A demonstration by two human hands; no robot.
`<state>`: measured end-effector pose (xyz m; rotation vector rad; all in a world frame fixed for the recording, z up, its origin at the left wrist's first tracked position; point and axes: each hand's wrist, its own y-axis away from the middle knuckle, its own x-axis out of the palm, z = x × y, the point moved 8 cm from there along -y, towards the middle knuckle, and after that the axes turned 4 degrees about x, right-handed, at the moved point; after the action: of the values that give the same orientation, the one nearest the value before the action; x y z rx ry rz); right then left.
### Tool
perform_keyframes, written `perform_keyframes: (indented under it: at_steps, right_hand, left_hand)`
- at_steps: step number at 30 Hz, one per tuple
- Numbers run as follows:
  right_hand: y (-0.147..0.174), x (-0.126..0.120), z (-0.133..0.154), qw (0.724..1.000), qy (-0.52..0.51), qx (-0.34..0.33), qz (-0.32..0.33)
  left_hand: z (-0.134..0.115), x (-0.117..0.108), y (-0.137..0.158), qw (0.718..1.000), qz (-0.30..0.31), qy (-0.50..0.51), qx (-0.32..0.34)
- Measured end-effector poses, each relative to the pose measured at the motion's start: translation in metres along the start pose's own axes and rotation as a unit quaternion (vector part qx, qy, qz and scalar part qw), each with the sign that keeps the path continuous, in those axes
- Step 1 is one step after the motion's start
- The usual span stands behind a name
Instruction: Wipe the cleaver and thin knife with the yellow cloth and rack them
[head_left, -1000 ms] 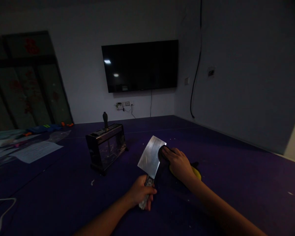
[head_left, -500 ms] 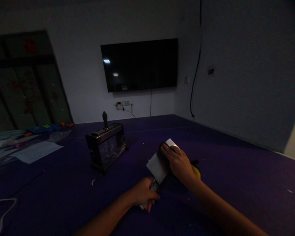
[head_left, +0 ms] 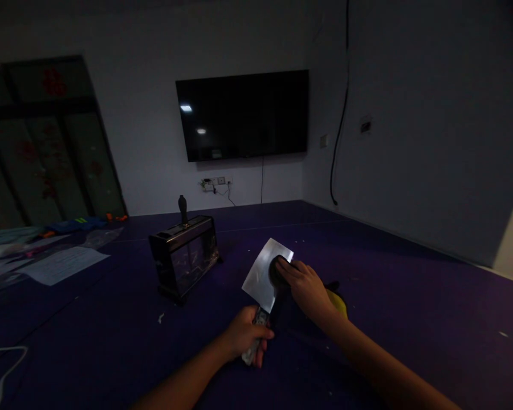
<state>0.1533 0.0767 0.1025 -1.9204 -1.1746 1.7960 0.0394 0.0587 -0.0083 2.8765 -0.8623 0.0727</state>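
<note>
My left hand [head_left: 248,335] is closed around the handle [head_left: 256,336] of a kitchen cleaver, which has a greyish, patterned covering. The broad, shiny cleaver blade [head_left: 263,270] points up and away from me, its flat side showing. My right hand [head_left: 308,290] grips a dark rounded pad [head_left: 276,274] and presses it against the right part of the blade. What the pad is made of cannot be told in the dim light. Behind my right wrist lies a yellow and black item [head_left: 337,303], partly hidden by the wrist.
A black box-shaped holder with clear sides [head_left: 192,256] and an upright dark knob stands left of the cleaver on the purple surface [head_left: 123,341]. Papers [head_left: 66,265] and plastic lie further left. A white cable [head_left: 12,348] is at lower left. A television [head_left: 243,117] hangs on the wall.
The cleaver blade has swung left and now shows more of its bright flat side. My right hand and the pad have shifted slightly left and down across it. My left hand keeps its grip.
</note>
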Motion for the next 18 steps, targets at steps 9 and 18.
perform_keyframes:
  at_steps: [9,18]
  right_hand:
    - [0.002,0.006,-0.001,1.000,-0.012,-0.009,0.006]
    - [0.001,-0.002,0.001,1.000,-0.019,-0.011,-0.018]
  left_hand:
    - [-0.001,-0.005,-0.001,1.000,-0.019,0.017,0.011]
    - [0.003,0.005,0.000,0.998,0.037,-0.037,-0.033]
